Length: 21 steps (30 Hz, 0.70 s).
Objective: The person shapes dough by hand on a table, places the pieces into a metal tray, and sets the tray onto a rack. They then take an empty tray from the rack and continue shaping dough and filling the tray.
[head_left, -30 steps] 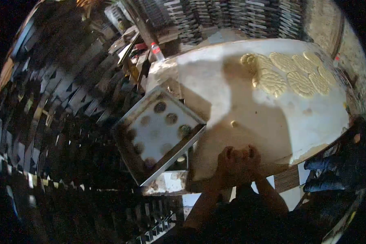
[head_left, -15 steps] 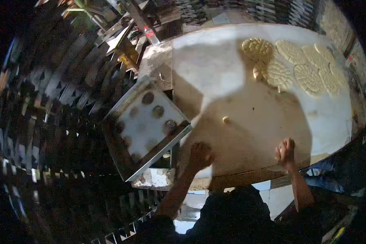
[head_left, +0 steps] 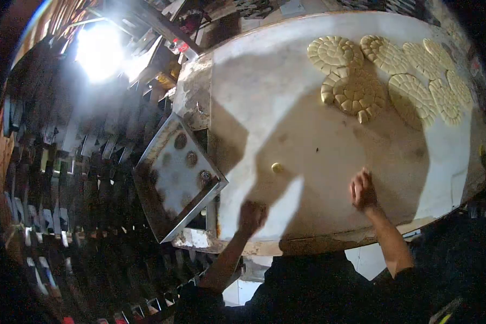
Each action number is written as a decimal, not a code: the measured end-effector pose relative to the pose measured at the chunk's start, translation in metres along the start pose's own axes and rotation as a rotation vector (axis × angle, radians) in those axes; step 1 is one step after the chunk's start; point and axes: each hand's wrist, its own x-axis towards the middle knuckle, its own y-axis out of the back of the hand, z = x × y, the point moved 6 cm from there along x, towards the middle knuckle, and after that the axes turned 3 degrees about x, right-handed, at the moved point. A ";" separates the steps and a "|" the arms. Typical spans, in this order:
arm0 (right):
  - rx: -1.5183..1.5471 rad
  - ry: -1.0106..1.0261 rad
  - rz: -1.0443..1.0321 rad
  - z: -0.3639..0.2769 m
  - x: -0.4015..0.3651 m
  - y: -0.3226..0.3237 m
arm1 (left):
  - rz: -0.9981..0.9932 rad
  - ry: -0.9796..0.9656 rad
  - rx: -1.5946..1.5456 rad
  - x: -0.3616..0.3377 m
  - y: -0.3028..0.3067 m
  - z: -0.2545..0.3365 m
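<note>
- Left hand (head_left: 252, 217) was nearer the small, round, pale-yellow dough piece (head_left: 277, 167), on its near-left side; grip too blurred to tell.
- Right hand (head_left: 363, 190), fingers curled, was right of it; contents hidden.

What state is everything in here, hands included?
Left hand: seemingly curled, grip unclear
Right hand: loosely curled, grip unclear
Small pale lump: lying alone
Dough pieces: flat, segmented, uncovered
Metal tray: open, dark round patches inside
Table: partly shadowed
Light: on

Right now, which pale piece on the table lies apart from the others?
The small round lump beyond the left hand; the larger patterned pieces cluster at the far right.
</note>
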 end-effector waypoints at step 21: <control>0.008 -0.413 0.241 -0.065 0.085 -0.069 | 0.262 -0.149 -0.018 0.052 -0.007 0.026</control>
